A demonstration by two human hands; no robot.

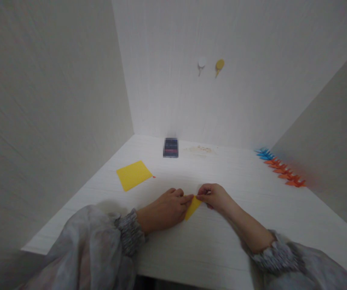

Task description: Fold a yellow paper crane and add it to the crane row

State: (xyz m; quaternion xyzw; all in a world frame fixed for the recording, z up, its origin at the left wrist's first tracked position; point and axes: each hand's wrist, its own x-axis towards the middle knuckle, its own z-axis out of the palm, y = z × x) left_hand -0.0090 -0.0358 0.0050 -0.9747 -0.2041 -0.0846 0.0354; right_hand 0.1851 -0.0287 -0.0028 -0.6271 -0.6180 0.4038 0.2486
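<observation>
A small folded piece of yellow paper (192, 208) lies on the white table between my hands. My left hand (171, 207) rests over its left side, fingers pressing it down and covering part of it. At the upper right corner, my right hand (214, 196) pinches the paper's edge between thumb and fingers. A flat yellow sheet (134, 175) lies to the left, beyond my left forearm, with a tiny orange scrap (154, 177) at its right corner.
Along the table's right edge stand a row of orange folded-paper figures (285, 172) and blue ones (264, 154) behind them. A dark blurred item (171, 148) sits near the back wall, beside a faint stain (202, 150). White (201, 64) and yellow (219, 64) hooks are on the wall.
</observation>
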